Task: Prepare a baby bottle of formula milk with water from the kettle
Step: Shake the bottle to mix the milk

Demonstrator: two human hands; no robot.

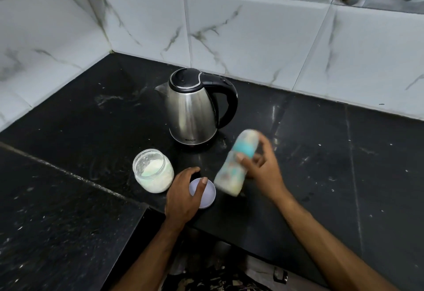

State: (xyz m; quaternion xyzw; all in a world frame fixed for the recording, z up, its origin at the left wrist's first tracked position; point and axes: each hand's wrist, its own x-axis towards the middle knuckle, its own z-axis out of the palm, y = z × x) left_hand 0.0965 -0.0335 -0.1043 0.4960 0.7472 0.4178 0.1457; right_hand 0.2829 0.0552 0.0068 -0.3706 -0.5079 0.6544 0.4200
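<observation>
Head view: baby bottle point(234, 164) blurred in right hand point(261, 166), details unreadable.

Two bare forearms, no sleeves, watch or rings visible; left hand point(183, 195) and right hand point(263, 166) with short nails.

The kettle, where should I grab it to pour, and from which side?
Grip the kettle by its black loop handle, coming from the right. The handle juts out right while the spout points left, away from the baby bottle, so the right hand would likely need to free itself first.
</observation>
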